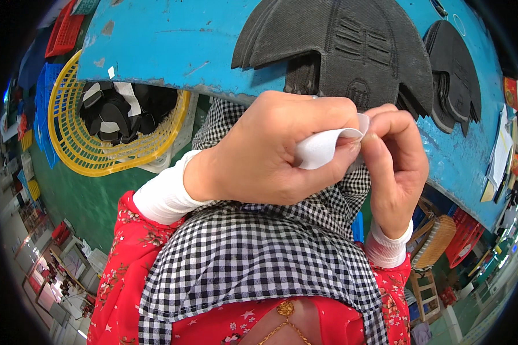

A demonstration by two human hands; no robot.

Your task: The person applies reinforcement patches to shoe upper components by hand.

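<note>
In front of my chest I hold a small white piece of thin, soft-looking sheet [318, 148], curled over on itself. My left hand [270, 152] is closed round it, thumb and fingers gripping its body. At the piece's right edge, my right hand [398, 158] pinches with thumb and forefinger, its other fingers bent. Whether it is cloth or paper I cannot tell. Just beyond my hands lies a stack of black, curved, textured panels [380, 52] with notched edges, overhanging the near side of the blue table [172, 34].
A second stack of black panels [454, 75] lies to the right. At the left, a yellow basket [63, 121] holds black pieces with white patches. White papers [499, 149] lie along the table's right edge. A wicker seat [437, 244] stands at the lower right.
</note>
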